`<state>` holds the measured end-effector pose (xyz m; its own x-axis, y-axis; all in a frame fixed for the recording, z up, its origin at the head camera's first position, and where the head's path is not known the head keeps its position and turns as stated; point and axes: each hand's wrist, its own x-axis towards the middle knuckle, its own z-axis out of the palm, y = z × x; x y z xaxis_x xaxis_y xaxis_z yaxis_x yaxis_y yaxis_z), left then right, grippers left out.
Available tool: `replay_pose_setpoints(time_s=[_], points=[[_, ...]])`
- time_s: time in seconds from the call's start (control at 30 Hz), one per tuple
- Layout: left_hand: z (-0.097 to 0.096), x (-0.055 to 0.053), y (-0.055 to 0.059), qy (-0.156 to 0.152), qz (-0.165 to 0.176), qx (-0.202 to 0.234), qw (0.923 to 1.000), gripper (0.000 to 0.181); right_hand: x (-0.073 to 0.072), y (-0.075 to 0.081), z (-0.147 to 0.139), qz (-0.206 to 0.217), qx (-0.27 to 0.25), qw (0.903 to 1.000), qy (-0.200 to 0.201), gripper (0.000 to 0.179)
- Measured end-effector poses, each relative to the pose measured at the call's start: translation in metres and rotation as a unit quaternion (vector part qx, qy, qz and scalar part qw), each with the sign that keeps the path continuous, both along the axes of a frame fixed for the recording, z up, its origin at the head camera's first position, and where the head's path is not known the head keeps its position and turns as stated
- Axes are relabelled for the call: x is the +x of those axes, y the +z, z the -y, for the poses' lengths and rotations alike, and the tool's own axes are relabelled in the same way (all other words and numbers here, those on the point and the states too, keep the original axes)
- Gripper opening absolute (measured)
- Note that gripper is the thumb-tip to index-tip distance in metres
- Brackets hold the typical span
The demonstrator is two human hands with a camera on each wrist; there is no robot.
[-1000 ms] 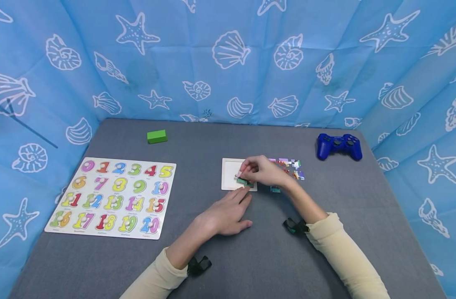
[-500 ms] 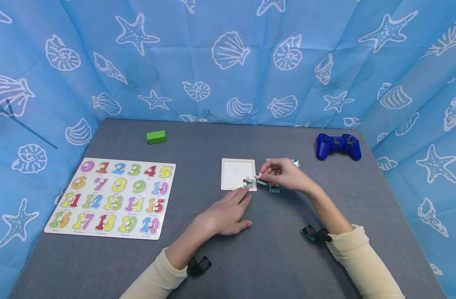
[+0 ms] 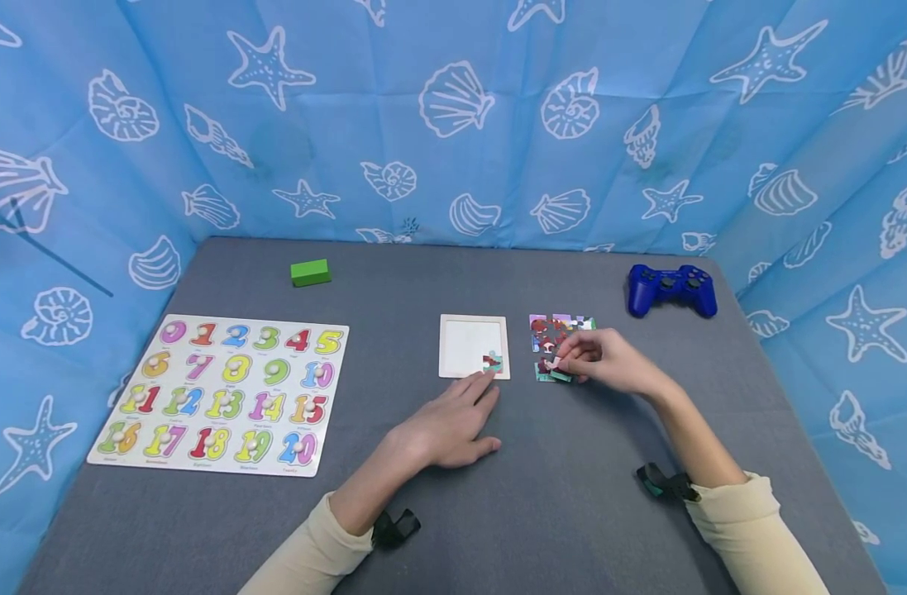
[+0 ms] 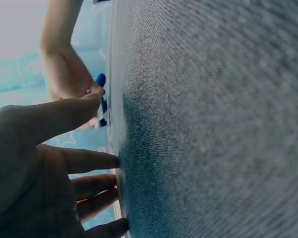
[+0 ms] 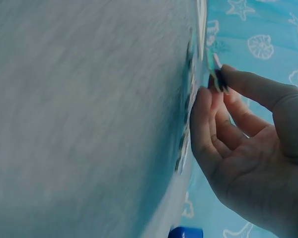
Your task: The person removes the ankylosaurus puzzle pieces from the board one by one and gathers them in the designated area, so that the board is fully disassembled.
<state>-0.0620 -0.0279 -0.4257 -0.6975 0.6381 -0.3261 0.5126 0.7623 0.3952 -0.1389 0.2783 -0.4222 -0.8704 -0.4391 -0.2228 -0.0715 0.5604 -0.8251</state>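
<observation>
My right hand (image 3: 605,359) pinches a jigsaw piece (image 5: 217,73) between thumb and fingertips, close over the loose jigsaw pieces (image 3: 542,337) to the right of the frame. My left hand (image 3: 453,421) lies with its fingers extended, fingertips at the lower edge of the white puzzle frame (image 3: 443,347). One jigsaw piece (image 3: 492,361) in red and teal sits in the frame's lower right corner. In the left wrist view the left fingers (image 4: 97,161) are spread along the table surface, holding nothing. Part of the loose pieces is hidden behind the right hand.
A number puzzle board (image 3: 222,397) with knobs lies at the left. A green block (image 3: 311,273) is at the back left, and a blue game controller (image 3: 672,291) at the back right. Blue curtain (image 3: 379,99) with shell prints stands round the grey table (image 3: 557,512).
My right hand has moved right, from over the frame to the loose pieces, carrying a jigsaw piece. The piece in the frame's corner has come into view. The left hand stays put.
</observation>
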Motion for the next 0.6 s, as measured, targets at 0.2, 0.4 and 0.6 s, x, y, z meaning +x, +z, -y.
replay_pose_setpoints(time_s=[0.2,0.4,0.6], points=[[0.000,0.000,0.000,0.001,-0.003,0.003,1.0000,0.076,0.000,-0.002,-0.011,-0.014,0.027,0.9995,0.008,0.011],[0.000,0.000,0.000,-0.001,-0.008,0.004,1.0000,0.076,-0.001,-0.001,-0.015,-0.018,0.049,0.9983,0.025,0.011],[0.001,0.000,0.000,0.000,-0.006,0.004,1.0000,0.076,-0.001,-0.002,-0.013,-0.044,0.086,0.9949,0.029,0.008]])
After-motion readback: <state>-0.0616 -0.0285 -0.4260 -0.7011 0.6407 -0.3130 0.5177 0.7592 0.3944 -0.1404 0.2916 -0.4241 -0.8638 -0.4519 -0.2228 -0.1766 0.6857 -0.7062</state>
